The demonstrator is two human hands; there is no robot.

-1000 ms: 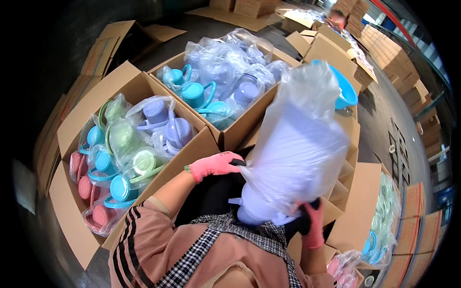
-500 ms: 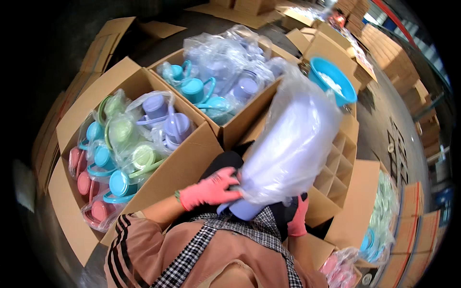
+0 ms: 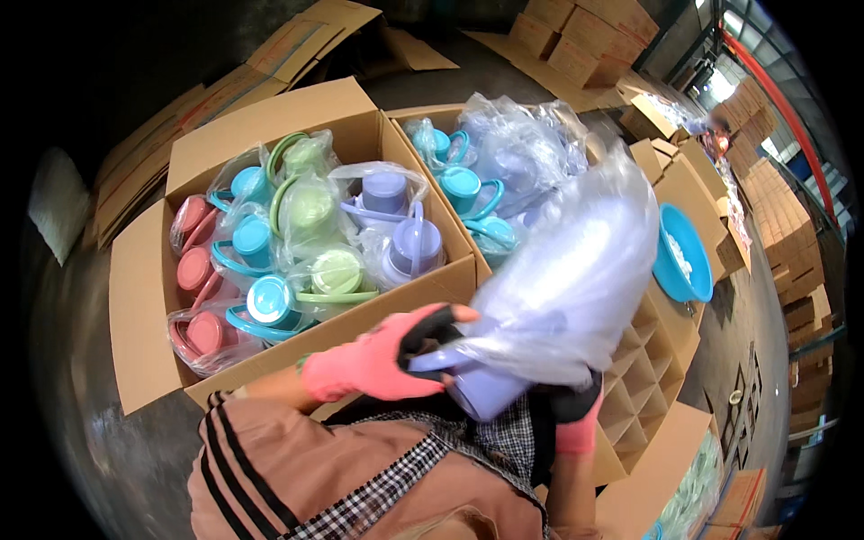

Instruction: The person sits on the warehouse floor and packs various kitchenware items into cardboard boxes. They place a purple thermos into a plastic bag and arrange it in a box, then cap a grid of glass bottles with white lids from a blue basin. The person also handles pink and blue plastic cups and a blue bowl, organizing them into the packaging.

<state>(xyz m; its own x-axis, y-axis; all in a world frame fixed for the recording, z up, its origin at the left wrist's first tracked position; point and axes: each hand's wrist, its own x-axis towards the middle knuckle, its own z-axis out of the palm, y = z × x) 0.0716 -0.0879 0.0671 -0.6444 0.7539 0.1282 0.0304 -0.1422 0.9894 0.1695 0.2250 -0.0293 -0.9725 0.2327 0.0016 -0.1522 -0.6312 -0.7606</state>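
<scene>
A large purple bottle (image 3: pixel 490 389) lies tilted across my lap inside a clear plastic bag (image 3: pixel 576 261), its lidded end toward me. My left hand (image 3: pixel 387 355), in a pink glove with black finger parts and bare fingertips, curls round the purple strap handle at that end. Against the bottle's lower right side is my right hand (image 3: pixel 576 423), gloved alike; the bottle and bag hide part of its fingers. To the left, a carton (image 3: pixel 144 306) holds bagged bottles in rows: pink (image 3: pixel 193 270), blue (image 3: pixel 270 300), green (image 3: pixel 337 272) and purple (image 3: pixel 416 247).
Behind, a second carton (image 3: pixel 396 117) holds blue and purple bagged bottles. A carton with cardboard dividers (image 3: pixel 643 369) stands at my right, a blue basin (image 3: pixel 670 270) with white pieces beyond it. Flattened cardboard (image 3: pixel 270 54) and stacked boxes (image 3: pixel 585 45) lie farther off; a person (image 3: pixel 717 135) is in the distance.
My view has turned, so the cartons sit farther right and lower. My left hand has shifted from the bag's side onto the handle, and the bottle's near end shows more.
</scene>
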